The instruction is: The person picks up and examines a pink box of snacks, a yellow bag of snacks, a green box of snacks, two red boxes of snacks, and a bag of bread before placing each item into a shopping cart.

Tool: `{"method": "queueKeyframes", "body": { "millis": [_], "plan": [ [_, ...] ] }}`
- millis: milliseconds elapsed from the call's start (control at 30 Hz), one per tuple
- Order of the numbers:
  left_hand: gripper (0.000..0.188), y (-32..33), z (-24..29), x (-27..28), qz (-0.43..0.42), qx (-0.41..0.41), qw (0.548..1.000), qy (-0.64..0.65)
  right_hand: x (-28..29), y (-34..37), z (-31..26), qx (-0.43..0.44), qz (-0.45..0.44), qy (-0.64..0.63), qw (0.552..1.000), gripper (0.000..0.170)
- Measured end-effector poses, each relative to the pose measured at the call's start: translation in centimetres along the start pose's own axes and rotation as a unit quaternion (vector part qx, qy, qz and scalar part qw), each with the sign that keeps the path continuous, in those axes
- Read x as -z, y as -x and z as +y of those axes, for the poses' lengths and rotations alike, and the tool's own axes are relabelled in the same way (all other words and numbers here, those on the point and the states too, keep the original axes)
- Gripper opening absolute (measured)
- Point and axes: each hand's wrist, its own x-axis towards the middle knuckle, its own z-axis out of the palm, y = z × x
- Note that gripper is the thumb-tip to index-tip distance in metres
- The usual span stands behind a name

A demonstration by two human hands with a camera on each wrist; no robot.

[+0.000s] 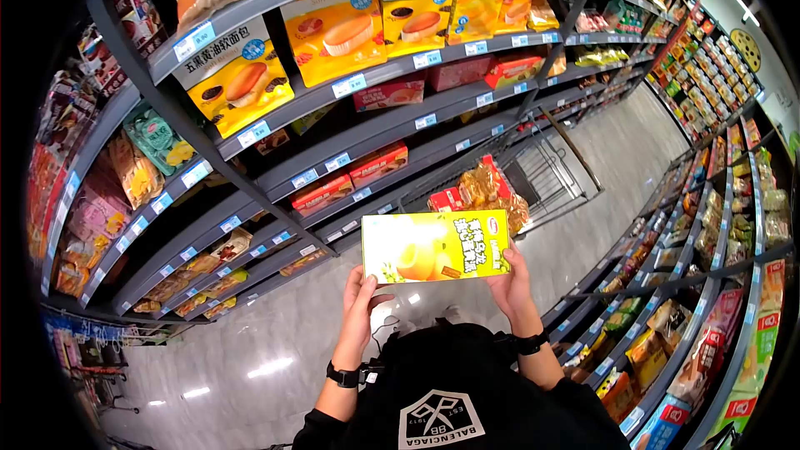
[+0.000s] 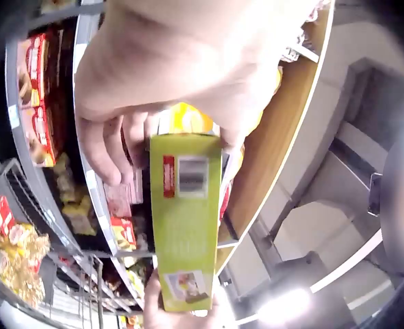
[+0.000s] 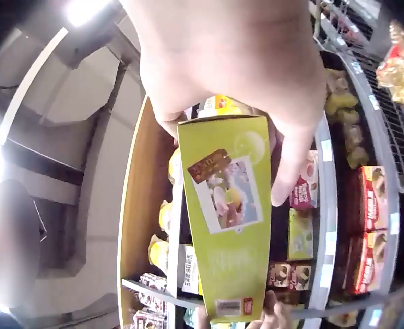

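A yellow-green snack box (image 1: 435, 247) is held up in front of the body, its printed front showing in the head view. My left hand (image 1: 360, 304) grips its left end, thumb on the near face. At the opposite end my right hand (image 1: 510, 282) grips the box the same way. In the left wrist view a narrow green side of the box (image 2: 185, 253) shows a barcode, with fingers of the left hand (image 2: 161, 62) around its end. The right wrist view shows the right hand (image 3: 236, 62) over the other end, beside a green side (image 3: 233, 274) with a picture.
Beyond the box stands a wire shopping cart (image 1: 575, 150) holding gold-wrapped packs (image 1: 479, 187) and red packaging. Shelves with bread bags (image 1: 335, 32) and red boxes (image 1: 379, 164) run along the left. Another stocked shelf (image 1: 658, 342) lines the right of the tiled aisle (image 1: 275, 350).
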Motion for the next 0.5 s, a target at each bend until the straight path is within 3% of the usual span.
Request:
{"method": "queueKeyframes", "body": {
  "millis": [167, 233, 267, 300, 333, 367, 433, 500],
  "plan": [
    [0.053, 0.1, 0.1, 0.5, -0.010, -0.072, 0.992, -0.098, 1.1, -1.4, -1.7, 0.005, -0.005, 0.011, 1.000, 0.062],
    [0.062, 0.6, 1.0, -1.2, 0.020, -0.078, 0.991, -0.104, 1.1, -1.5, -2.2, 0.015, -0.032, 0.054, 0.998, 0.063],
    [0.067, 0.9, 1.2, -2.2, 0.059, -0.131, 0.975, -0.170, 1.9, -1.7, -2.1, -0.002, -0.024, 0.047, 0.999, 0.068],
    [0.073, 1.2, 1.7, -3.4, 0.099, -0.182, 0.950, -0.235, 2.2, -1.9, -2.1, -0.008, -0.031, 0.047, 0.998, 0.068],
    [0.085, 1.4, 2.7, -4.4, 0.139, -0.237, 0.896, -0.348, 2.3, -2.1, -2.1, 0.002, -0.049, 0.070, 0.996, 0.069],
    [0.085, 1.4, 2.8, -4.6, 0.149, -0.236, 0.894, -0.350, 2.3, -2.3, -2.0, 0.011, -0.067, 0.091, 0.994, 0.070],
    [0.086, 1.6, 2.6, -4.5, 0.081, -0.333, 0.741, -0.577, 1.9, -2.2, -2.2, -0.006, -0.073, 0.094, 0.993, 0.069],
    [0.088, 2.5, 2.9, -5.7, 0.047, -0.313, 0.725, -0.612, 2.1, -2.4, -2.1, -0.036, -0.050, 0.116, 0.991, 0.067]
  ]
}}
